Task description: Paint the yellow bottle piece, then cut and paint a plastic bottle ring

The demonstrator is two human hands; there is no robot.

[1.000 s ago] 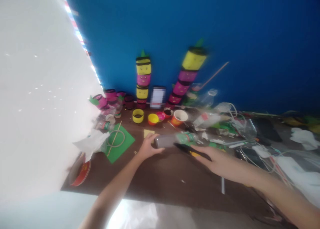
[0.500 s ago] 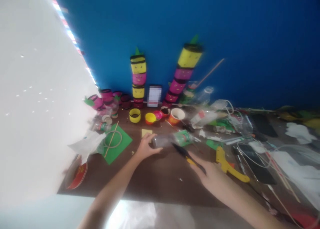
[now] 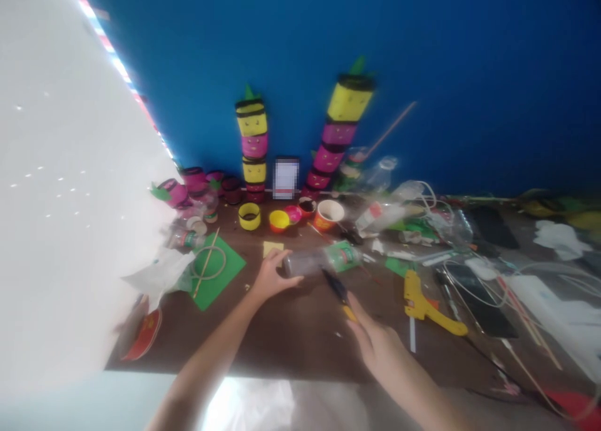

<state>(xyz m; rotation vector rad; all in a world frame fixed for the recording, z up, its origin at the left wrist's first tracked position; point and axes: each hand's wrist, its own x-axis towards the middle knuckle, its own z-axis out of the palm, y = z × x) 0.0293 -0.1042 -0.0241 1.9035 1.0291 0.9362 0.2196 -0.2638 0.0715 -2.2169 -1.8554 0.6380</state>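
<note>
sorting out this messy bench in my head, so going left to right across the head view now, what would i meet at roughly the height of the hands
white crumpled paper, green sheet, left hand, clear bottle, right hand, yellow glue gun, white crumpled tissue

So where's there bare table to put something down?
The widest bare patch of table lies between the left hand and right hand, nearer you than the bottle. A smaller one separates the green sheet from the left arm. It's crowded with cables right of the glue gun.
</note>
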